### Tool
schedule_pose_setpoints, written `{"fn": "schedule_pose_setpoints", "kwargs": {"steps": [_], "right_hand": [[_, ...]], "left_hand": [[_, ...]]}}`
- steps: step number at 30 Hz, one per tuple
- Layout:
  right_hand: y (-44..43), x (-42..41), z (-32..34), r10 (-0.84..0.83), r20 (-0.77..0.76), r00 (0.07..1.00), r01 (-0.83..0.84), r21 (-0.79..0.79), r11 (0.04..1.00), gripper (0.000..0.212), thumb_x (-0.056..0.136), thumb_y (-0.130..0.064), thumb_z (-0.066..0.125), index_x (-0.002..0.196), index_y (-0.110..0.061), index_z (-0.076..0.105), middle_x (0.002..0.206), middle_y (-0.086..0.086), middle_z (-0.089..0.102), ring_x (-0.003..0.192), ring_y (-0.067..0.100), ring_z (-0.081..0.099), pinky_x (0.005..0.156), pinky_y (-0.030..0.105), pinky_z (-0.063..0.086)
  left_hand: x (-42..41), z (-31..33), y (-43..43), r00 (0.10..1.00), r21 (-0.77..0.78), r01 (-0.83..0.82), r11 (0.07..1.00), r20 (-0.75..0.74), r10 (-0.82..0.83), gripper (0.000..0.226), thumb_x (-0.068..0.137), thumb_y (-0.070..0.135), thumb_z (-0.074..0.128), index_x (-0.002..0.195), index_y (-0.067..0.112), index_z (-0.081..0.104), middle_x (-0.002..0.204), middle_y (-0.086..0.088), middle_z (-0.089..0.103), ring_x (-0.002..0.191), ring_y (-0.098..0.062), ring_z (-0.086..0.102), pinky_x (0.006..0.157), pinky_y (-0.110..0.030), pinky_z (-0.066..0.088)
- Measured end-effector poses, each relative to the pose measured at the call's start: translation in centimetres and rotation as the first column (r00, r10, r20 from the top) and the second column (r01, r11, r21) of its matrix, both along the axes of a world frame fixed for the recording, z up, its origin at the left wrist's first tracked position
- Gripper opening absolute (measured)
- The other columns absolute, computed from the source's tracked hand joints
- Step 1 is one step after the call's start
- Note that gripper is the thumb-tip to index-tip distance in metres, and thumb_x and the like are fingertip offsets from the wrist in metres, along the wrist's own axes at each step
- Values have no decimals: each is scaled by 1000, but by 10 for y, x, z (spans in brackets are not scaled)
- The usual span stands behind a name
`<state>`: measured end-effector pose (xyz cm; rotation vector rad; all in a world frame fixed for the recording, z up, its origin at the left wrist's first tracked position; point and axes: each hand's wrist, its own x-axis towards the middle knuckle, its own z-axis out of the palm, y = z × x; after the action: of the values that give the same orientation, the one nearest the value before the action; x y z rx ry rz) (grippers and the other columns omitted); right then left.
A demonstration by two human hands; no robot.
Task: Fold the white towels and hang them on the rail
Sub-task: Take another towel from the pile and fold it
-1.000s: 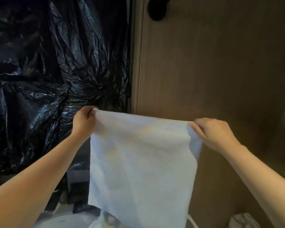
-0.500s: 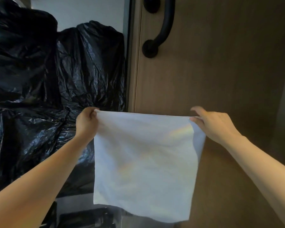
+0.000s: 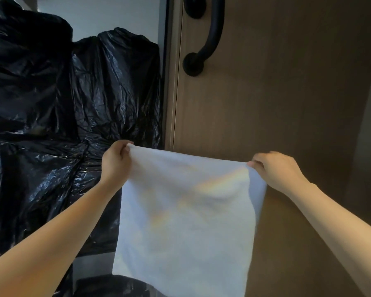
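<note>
Wooden door [image 3: 276, 93] behind white towel [image 3: 184, 221], long axis vertical, top corners pinched by left hand [image 3: 116, 163], right hand [image 3: 276, 170].

No writing, label, brand, number or sign can be read anywhere. The white towel [image 3: 184, 221] at 6 o'clock is plain cloth. The black plastic bags [image 3: 51, 125] at 9 o'clock show only creases and glare. The wooden door [image 3: 276, 93] and its black handle [image 3: 212, 33] at 12 o'clock carry no markings.
</note>
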<state>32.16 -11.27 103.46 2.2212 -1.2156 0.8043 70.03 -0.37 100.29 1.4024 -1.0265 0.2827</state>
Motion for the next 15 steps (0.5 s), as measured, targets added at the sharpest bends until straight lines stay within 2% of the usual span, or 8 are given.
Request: {"fn": "schedule_pose_setpoints", "kwargs": {"steps": [3,8,10,13,15], "right_hand": [[3,2,-17,26,84,996,-44,216,975,16,94,-41,59,93,-26,64,79,-10,63,77,14,60,61,29,43],[21,24,-58,136,151,979,-184,373,910,14,91,-40,63,101,-30,65,88,-12,62,86,11,62,71,29,50],[34,37,-75,195,190,962,-261,438,860,14,92,-43,61,102,-34,64,92,-16,62,88,5,62,75,25,52],[55,50,-103,267,293,918,-382,481,789,17,91,-47,60,106,-38,64,96,-24,62,89,-1,60,76,16,51],[71,56,-120,302,392,869,-481,521,706,26,90,-48,62,115,-42,61,100,-33,58,92,-7,59,72,7,49]], "left_hand": [[-19,-3,8,987,34,94,995,129,-98,25,99,14,47,113,16,67,94,4,64,78,-6,53,60,-9,34],[-72,-40,17,912,241,293,925,221,-346,23,94,8,54,110,17,68,97,4,69,86,-8,60,70,-1,35],[-87,-58,23,885,320,366,874,170,-433,22,94,9,55,107,22,66,91,4,69,82,-4,61,70,-1,38],[-104,-82,36,862,323,452,832,82,-500,16,93,11,58,98,27,61,76,7,66,75,-2,61,69,-6,43],[-114,-98,45,841,328,498,802,42,-540,13,92,12,61,95,24,61,73,9,65,72,-2,61,67,-8,44]]}}
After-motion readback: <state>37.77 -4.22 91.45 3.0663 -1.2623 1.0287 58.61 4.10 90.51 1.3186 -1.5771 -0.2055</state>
